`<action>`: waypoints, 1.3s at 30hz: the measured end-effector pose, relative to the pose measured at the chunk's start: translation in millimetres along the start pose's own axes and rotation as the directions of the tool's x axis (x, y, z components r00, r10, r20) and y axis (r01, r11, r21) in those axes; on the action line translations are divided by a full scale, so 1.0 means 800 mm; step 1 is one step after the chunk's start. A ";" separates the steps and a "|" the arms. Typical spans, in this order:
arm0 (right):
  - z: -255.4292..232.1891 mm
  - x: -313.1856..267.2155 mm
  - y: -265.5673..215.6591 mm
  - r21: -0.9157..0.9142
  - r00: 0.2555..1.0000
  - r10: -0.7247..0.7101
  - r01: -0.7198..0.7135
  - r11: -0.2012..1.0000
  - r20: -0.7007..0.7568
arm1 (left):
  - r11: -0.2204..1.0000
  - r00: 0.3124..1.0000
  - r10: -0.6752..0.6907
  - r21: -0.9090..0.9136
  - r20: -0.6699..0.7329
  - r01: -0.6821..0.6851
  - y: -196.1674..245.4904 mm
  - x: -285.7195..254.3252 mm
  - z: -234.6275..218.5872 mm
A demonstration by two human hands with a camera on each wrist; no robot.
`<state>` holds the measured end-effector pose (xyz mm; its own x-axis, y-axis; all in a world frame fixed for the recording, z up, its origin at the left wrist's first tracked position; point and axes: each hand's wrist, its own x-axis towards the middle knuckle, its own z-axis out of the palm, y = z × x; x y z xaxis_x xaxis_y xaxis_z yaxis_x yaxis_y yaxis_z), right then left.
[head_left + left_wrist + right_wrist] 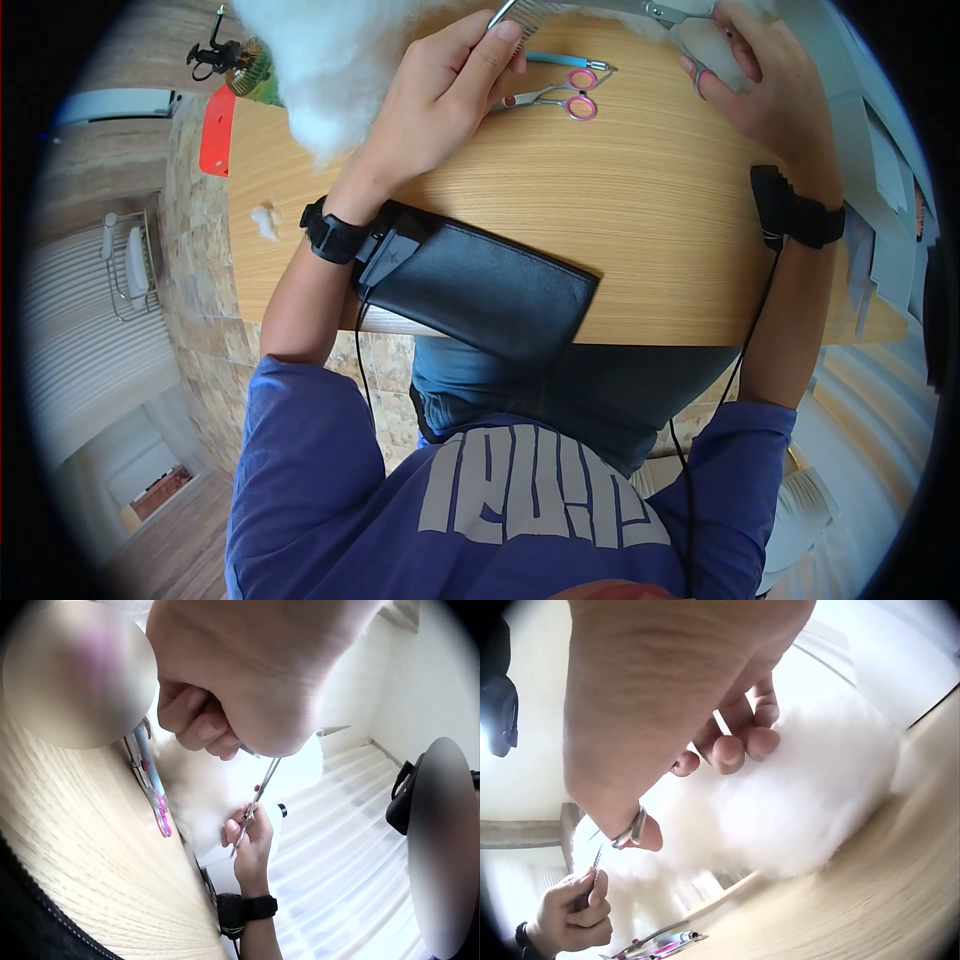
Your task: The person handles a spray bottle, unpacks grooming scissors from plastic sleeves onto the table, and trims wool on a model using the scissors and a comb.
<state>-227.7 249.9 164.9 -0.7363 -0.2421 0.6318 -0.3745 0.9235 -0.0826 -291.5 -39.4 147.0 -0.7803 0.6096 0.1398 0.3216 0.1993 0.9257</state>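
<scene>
In the head view, my left hand (pixel 435 105) pinches a metal comb (pixel 526 14) between thumb and fingers. My right hand (pixel 775 90) holds scissors (pixel 670 13), thumb and fingers at their rings; the left wrist view shows these scissors (pixel 257 795) with blades pointing up toward the left hand (pixel 240 675). White fluffy material (pixel 325 65) lies beyond the hands. In the right wrist view it forms a large fluffy mass (pixel 802 795) beside the fingers of the right hand (pixel 675 705), while the comb (pixel 598 862) rises from the left hand (pixel 577 913).
Between the hands, pink-ringed scissors (pixel 578 95) and a blue-handled tool (pixel 556 60) lie on the wooden table (pixel 650 220). A black pouch (pixel 490 285) sits at the near edge. At left are a small white tuft (pixel 264 222), a red object (pixel 216 132) and a bottle (pixel 247 70).
</scene>
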 end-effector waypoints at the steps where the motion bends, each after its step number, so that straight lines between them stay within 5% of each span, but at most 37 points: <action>1: -0.001 0.001 -0.002 0.000 1.000 -0.002 0.002 1.000 0.004 | 1.000 1.000 0.006 -0.013 0.007 -0.006 -0.001 0.001 0.000; 7: -0.012 0.007 -0.005 0.000 0.990 -0.036 0.036 0.999 0.139 | 0.999 1.000 0.026 0.026 0.010 -0.026 -0.003 0.003 -0.002; 17: 0.017 -0.021 0.044 0.034 0.997 -0.024 0.021 0.999 0.073 | 0.999 1.000 -0.009 -0.037 0.019 0.010 -0.001 0.001 -0.001; 30: 0.005 -0.010 0.021 0.018 0.996 -0.029 0.028 0.999 0.082 | 0.987 0.993 0.115 0.113 -0.031 -0.110 -0.015 0.001 -0.006; 37: 0.008 -0.012 0.031 0.017 0.997 0.002 -0.003 1.000 0.074 | 0.998 0.998 0.059 0.028 0.024 -0.059 -0.019 0.001 -0.005; 39: 0.008 -0.009 0.033 0.022 0.994 -0.108 0.107 0.994 0.023 | 0.999 0.999 0.030 0.012 0.039 -0.031 -0.018 0.001 -0.005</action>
<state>-235.6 273.9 152.9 -0.7048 -0.3470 0.6188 -0.4633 0.8856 -0.0311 -298.7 -44.6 135.5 -0.7488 0.6446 0.1541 0.3520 0.1898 0.9166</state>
